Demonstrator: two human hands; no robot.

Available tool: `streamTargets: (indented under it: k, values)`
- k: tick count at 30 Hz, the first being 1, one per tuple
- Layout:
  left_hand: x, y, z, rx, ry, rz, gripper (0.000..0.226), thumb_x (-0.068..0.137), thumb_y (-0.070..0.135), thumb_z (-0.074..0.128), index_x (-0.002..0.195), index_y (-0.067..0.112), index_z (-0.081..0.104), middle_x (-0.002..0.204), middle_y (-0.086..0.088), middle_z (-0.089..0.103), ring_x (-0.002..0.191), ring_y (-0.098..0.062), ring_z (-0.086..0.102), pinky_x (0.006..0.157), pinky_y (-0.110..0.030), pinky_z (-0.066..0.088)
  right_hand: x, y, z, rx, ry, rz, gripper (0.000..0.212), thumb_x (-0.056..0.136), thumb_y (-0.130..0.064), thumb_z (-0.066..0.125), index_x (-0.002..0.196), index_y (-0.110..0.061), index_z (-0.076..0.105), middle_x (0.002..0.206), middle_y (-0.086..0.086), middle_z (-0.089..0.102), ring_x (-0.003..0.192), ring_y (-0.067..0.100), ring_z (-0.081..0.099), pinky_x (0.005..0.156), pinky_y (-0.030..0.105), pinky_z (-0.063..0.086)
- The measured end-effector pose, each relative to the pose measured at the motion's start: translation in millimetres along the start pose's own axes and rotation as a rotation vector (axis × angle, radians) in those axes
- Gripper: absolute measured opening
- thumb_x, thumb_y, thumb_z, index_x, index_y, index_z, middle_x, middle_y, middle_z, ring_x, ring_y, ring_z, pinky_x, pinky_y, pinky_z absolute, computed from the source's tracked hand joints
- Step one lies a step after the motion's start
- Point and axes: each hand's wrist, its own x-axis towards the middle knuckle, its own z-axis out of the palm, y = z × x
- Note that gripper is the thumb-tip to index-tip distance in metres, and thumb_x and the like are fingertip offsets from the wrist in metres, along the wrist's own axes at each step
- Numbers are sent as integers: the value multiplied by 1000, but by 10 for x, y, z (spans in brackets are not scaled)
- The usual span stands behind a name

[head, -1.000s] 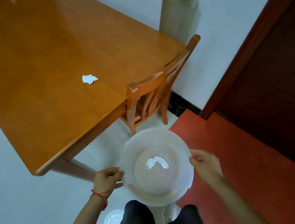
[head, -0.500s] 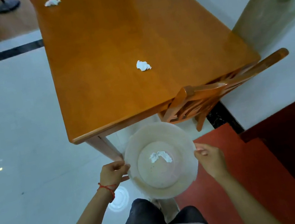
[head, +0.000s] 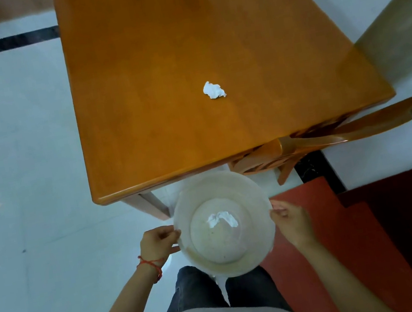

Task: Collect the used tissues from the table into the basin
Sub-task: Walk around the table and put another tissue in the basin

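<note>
I hold a round white plastic basin in front of my waist, just below the near edge of the orange wooden table. My left hand grips its left rim and my right hand grips its right rim. One crumpled white tissue lies in the bottom of the basin. Another crumpled white tissue lies on the table, near its middle and well beyond the basin.
A wooden chair is pushed in at the table's near right corner. A dull green cylinder stands by the wall on the right. White tiled floor lies to the left, a red floor area to the right.
The view has swung so the table's short end now faces me squarely and closer. The basin stays held in both hands. The far tissue at the table's other end has left the view.
</note>
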Motion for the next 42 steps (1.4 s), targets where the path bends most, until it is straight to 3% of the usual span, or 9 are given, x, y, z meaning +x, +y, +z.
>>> streamTargets:
  k: [4, 8, 13, 16, 19, 25, 29, 38, 42]
  values:
    - [38, 11, 3, 3, 33, -18, 25, 81, -1, 60, 103, -11, 63, 94, -18, 64, 80, -36, 61, 82, -47, 55, 134, -44, 36, -28, -49, -57, 30, 81, 2, 56, 107, -9, 67, 90, -1, 68, 72, 5, 61, 65, 11, 49]
    - [31, 21, 18, 2, 79, -29, 25, 81, 0, 60, 103, -10, 63, 94, -16, 64, 79, -34, 62, 79, -42, 55, 293, -85, 47, -11, -107, -85, 28, 83, 1, 57, 107, -9, 66, 93, -2, 67, 84, 15, 64, 70, 20, 50]
    - [23, -5, 48, 30, 114, -52, 24, 82, 1, 60, 104, -9, 64, 93, -14, 64, 77, -31, 61, 70, -31, 56, 389, -32, 71, -28, -175, -99, 28, 84, -3, 56, 107, -15, 66, 93, -4, 69, 89, 18, 66, 83, 44, 56]
    - [13, -16, 79, 23, 126, -64, 23, 81, -1, 60, 102, -10, 64, 91, -13, 64, 70, -29, 61, 48, -12, 52, 390, -14, 69, -190, -129, -224, 30, 83, -8, 59, 112, -13, 62, 110, 8, 66, 103, 24, 61, 89, 45, 52]
    - [0, 0, 110, 12, 132, -64, 22, 81, -1, 60, 101, -10, 65, 87, -11, 64, 66, -25, 61, 43, -8, 49, 406, -181, 95, -319, -65, -420, 36, 84, -10, 59, 119, -4, 56, 122, 13, 58, 113, 28, 54, 92, 39, 47]
    - [-7, -9, 130, 33, 138, -30, 23, 82, 1, 59, 102, -10, 64, 92, -15, 65, 74, -32, 61, 53, -13, 54, 599, -876, 287, -179, -128, -591, 40, 87, -16, 57, 125, -7, 51, 127, 12, 56, 116, 23, 52, 97, 31, 43]
    - [-27, 8, 100, 43, 155, -18, 25, 82, 3, 59, 104, -7, 64, 92, -11, 64, 77, -33, 61, 79, -41, 55, 958, -1382, 355, -100, -65, -577, 41, 87, -17, 59, 126, -7, 51, 127, 14, 55, 115, 24, 53, 97, 36, 46]
    - [-116, -64, -16, 1, 226, -52, 22, 81, 2, 61, 101, -6, 67, 89, -10, 67, 74, -32, 63, 83, -48, 56, 1843, -1862, 579, 6, 62, -365, 38, 87, -14, 59, 123, -5, 51, 125, 14, 56, 117, 25, 51, 97, 35, 43]
    - [-130, -97, -57, -40, 261, -85, 21, 81, 2, 61, 99, -6, 67, 90, -13, 68, 77, -35, 64, 83, -53, 55, 2179, -1912, 676, -50, 128, -395, 34, 84, -8, 59, 117, 0, 56, 121, 22, 58, 112, 34, 53, 92, 42, 44]
